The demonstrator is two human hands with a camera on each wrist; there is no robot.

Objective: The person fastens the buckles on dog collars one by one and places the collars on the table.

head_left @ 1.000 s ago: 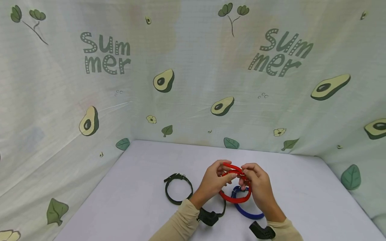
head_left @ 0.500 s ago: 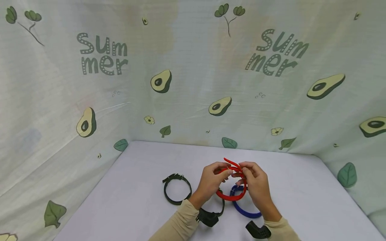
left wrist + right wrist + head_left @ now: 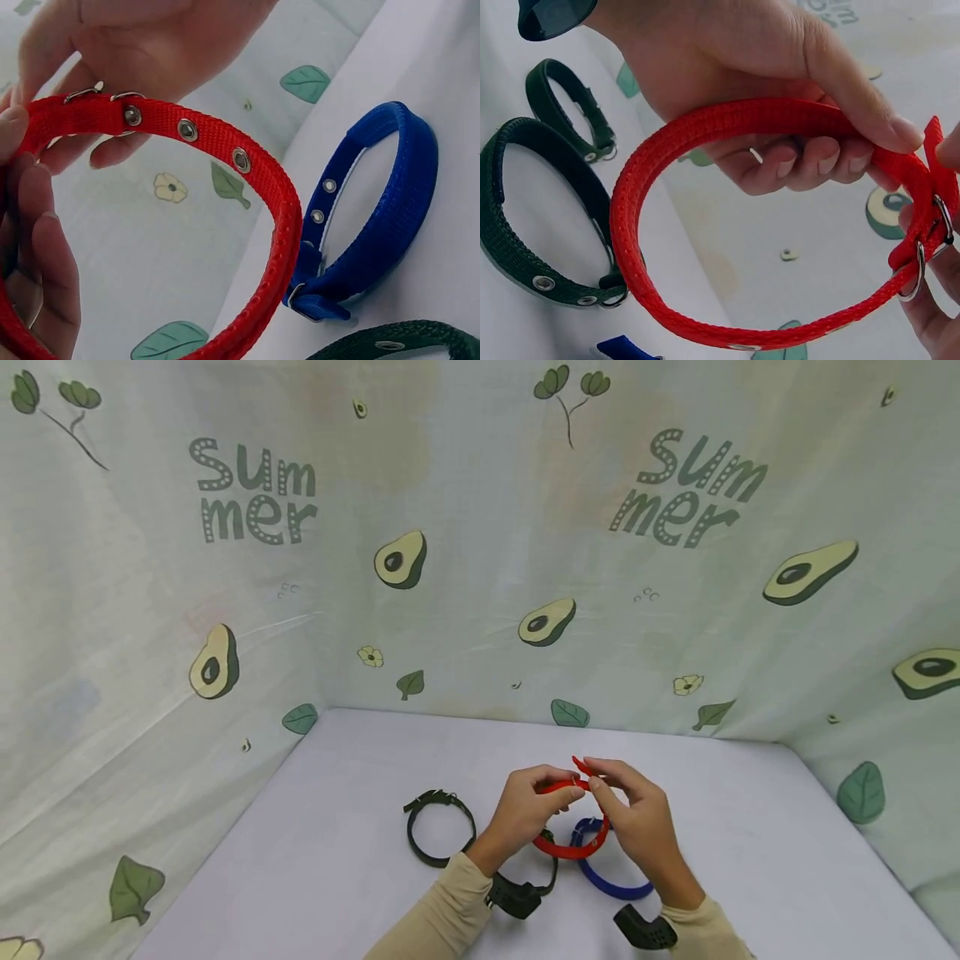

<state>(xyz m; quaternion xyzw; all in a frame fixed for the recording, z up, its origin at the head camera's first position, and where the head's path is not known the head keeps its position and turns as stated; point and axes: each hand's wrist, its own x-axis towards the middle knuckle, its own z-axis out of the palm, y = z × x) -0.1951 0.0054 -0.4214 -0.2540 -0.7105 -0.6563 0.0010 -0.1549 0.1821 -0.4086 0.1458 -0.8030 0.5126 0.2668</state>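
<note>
A red collar [image 3: 573, 852] with metal eyelets is held up in a loop between both hands, above the table. My left hand [image 3: 525, 806] grips its band, thumb [image 3: 896, 131] on one face and fingers curled behind. My right hand [image 3: 637, 810] pinches the collar by the strap end near the buckle; part of that hand shows at the edge of the right wrist view. The pointed strap tip [image 3: 934, 135] sticks up beside the metal buckle [image 3: 945, 217]. In the left wrist view, eyelets [image 3: 187, 130] run along the band.
A blue collar [image 3: 615, 891] lies below the red one. One dark green collar [image 3: 420, 853] lies to the left; another green collar [image 3: 555, 872] is partly hidden behind my left wrist. A printed cloth [image 3: 465, 627] hangs behind the white table [image 3: 360, 827].
The red strap end, which stuck up toward the left, now shows shorter by my right fingertips. My right hand has shifted toward the left hand, which stays on the band.
</note>
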